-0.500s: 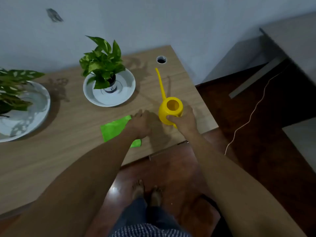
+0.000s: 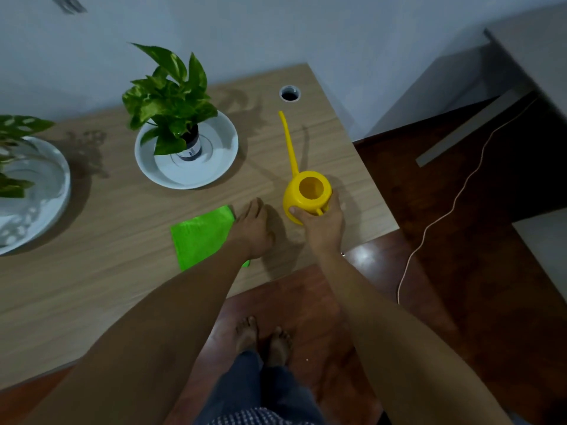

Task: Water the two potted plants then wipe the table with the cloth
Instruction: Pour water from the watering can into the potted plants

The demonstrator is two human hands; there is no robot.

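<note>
A yellow watering can (image 2: 302, 191) with a long thin spout pointing away stands near the right end of the wooden table (image 2: 92, 271). My right hand (image 2: 322, 225) is wrapped around its handle and near side. My left hand (image 2: 253, 230) lies flat on the table, its heel over the right edge of a bright green cloth (image 2: 199, 237). One potted plant (image 2: 171, 102) stands in a white dish (image 2: 214, 167) behind the cloth. A second potted plant (image 2: 15, 148) in a larger white dish (image 2: 46, 210) is cut off at the left edge.
A cable hole (image 2: 289, 93) pierces the table's far right corner by the wall. The table's right edge runs close to the can. A thin cord (image 2: 445, 216) trails across the dark floor on the right, near pale furniture (image 2: 537, 56). My bare feet (image 2: 264, 338) stand below.
Both hands stay where they were on the cloth edge and the can. The view has shifted slightly; nothing on the table has moved.
</note>
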